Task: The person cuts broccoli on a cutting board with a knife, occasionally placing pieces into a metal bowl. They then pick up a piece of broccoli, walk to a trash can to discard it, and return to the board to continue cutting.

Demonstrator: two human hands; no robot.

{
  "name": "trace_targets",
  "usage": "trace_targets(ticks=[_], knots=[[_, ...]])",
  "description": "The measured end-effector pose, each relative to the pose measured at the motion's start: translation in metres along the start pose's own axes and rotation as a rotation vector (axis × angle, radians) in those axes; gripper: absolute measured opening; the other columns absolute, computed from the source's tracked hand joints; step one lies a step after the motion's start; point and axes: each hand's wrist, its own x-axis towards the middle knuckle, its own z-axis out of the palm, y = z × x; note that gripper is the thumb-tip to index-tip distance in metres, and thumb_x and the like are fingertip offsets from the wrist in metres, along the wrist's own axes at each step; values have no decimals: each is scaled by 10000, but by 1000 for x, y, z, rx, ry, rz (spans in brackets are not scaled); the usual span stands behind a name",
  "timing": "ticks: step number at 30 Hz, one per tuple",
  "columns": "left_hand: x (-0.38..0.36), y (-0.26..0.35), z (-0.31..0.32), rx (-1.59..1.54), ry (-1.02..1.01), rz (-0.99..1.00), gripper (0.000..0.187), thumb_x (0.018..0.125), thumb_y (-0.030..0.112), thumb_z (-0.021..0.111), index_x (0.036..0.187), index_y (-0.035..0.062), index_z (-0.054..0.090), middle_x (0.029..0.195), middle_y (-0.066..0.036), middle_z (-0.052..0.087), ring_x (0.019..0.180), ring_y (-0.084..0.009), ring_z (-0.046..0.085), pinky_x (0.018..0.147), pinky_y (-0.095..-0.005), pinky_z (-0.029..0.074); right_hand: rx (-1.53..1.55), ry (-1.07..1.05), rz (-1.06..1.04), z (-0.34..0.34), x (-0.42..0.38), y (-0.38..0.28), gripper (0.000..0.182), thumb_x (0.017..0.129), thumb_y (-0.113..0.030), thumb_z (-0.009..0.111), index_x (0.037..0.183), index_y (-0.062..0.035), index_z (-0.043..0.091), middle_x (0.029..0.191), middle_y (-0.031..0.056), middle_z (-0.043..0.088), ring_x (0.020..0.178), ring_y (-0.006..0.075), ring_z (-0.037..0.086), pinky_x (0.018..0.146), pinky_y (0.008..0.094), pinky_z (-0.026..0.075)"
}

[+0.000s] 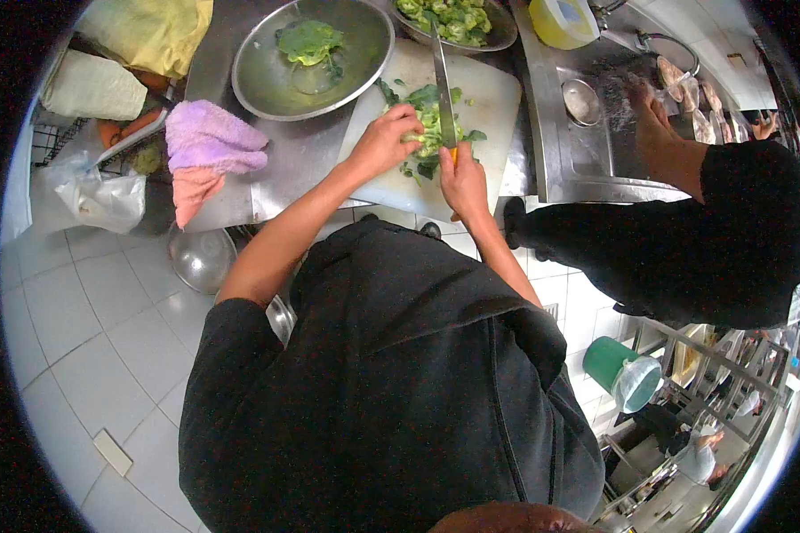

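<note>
My right hand (464,185) is closed round the yellow handle of a long knife (443,84), whose blade points away from me over a white cutting board (498,107). Just left of the blade, my left hand (384,142) has its fingers bent onto a piece of broccoli (429,138). Cut green pieces and leaves lie scattered on the board around both hands. Behind the board on the left is a steel bowl (249,67) with a broccoli leaf (309,43) in it. Another bowl, at the back, holds many cut florets (458,19).
Purple and pink cloths (213,138) hang over the counter's left edge. To the right, a co-worker's hand (653,115) is at the sink (551,169), where water splashes near a small metal bowl (581,100). A yellow container (562,22) stands behind. A green bin (615,366) stands on the floor.
</note>
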Motion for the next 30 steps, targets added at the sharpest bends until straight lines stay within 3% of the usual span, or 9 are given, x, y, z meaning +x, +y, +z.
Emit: trace_targets(ticks=[4,7,8,11,14,17,21,25,30], knots=[[-4,1,-1,-43,53,81,235,755,62,758,971,43,667,1117,-119,588,1004,-340,622,864,-418,518,-98,-43,-23,-3,2,-7,293,1013,-302,521,1033,-12,489,719,293,638,695,507,631,602,554,477],[-7,4,-4,-41,47,81,245,752,64,760,977,34,667,1108,-121,587,1004,-341,622,866,-419,517,31,-29,109,-18,1,-31,304,1002,-306,524,1014,-3,499,732,321,624,726,535,615,635,605,461],[-7,6,-5,-45,42,75,246,753,62,757,979,31,667,1109,-122,586,1006,-342,622,867,-419,517,-5,59,11,-10,3,-21,310,1003,-311,524,1018,-2,503,735,319,627,713,532,615,619,605,466],[-6,7,-5,-41,31,73,243,758,56,746,985,24,667,1114,-124,585,1009,-345,623,869,-419,517,-75,39,-29,9,5,-3,314,1004,-316,522,1027,-3,504,741,318,629,712,532,615,621,608,468],[-4,5,-7,-30,22,71,238,766,68,742,987,33,661,1144,-123,584,1027,-343,624,873,-412,520,-112,-11,-5,14,2,2,277,1005,-281,533,992,-11,478,710,295,635,699,514,624,609,577,471],[-9,5,-4,-28,1,40,254,768,93,751,996,62,643,1197,-120,583,1057,-339,626,874,-400,529,-82,-52,48,1,2,-4,310,1002,-311,519,1030,-3,510,777,329,632,733,536,614,649,620,462],[-6,5,-2,13,19,-23,313,758,92,735,1052,64,631,1217,-134,582,1067,-355,622,894,-400,531,-120,34,-13,0,7,13,321,1000,-317,509,1043,1,492,733,324,631,710,536,617,643,617,471],[-6,19,1,32,150,-73,356,742,97,701,1082,15,638,1166,-164,586,1067,-387,609,912,-440,513,-134,67,81,-9,17,24,317,1000,-305,502,1036,9,483,745,331,636,723,533,626,655,613,479],[-4,3,1,78,160,-161,529,702,174,740,1198,16,644,1173,-177,607,1080,-374,616,943,-428,506,-70,46,152,-19,10,16,334,1002,-309,498,1032,24,481,756,338,637,735,535,628,662,609,483]])
